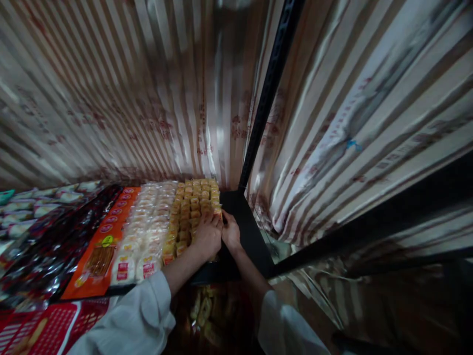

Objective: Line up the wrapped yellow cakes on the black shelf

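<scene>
Rows of small yellow-wrapped snack packets [185,209] stand on a dark shelf. At their right edge, both hands meet around one small packet [218,211], which is partly hidden by the fingers. My left hand [208,236] has its fingers closed and lies over the right-hand rows. From the other side, my right hand [231,232] is curled with its fingertips against the same packet. Left of the yellow rows sit white round snacks in clear wrappers [150,212].
Further left are an orange snack pack [101,241], dark shiny packs [55,246] and pale wrapped packets [70,196]. A red basket [59,320] sits at lower left. A black shelf post [264,108] rises behind the black shelf [240,261]. Striped sheeting [148,88] hangs behind.
</scene>
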A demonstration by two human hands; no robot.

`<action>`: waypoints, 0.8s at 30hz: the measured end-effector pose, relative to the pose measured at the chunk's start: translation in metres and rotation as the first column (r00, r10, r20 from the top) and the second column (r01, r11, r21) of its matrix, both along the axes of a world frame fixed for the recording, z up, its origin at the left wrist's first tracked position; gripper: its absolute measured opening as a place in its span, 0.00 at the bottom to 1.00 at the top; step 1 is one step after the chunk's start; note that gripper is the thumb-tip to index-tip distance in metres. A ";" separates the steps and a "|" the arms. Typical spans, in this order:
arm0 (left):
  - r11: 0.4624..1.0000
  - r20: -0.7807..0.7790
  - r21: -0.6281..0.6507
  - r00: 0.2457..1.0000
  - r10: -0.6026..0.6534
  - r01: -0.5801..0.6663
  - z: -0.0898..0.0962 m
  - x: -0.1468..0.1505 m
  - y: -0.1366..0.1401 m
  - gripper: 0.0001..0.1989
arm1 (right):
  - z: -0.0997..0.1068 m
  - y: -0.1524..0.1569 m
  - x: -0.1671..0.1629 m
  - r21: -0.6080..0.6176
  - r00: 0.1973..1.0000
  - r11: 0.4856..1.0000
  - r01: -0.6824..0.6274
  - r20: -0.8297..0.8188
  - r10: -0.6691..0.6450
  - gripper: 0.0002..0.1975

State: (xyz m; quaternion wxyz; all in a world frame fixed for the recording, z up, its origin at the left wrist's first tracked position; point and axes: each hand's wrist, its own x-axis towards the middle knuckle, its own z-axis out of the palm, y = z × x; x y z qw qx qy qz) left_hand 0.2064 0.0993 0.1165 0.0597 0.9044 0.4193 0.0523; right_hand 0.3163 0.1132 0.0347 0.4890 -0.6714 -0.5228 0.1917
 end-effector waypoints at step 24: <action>0.997 0.146 0.036 0.987 -0.071 0.067 0.023 -0.007 -0.049 0.16 | 0.017 -0.080 -0.011 0.086 0.977 0.990 0.114 -0.191 -0.096 0.18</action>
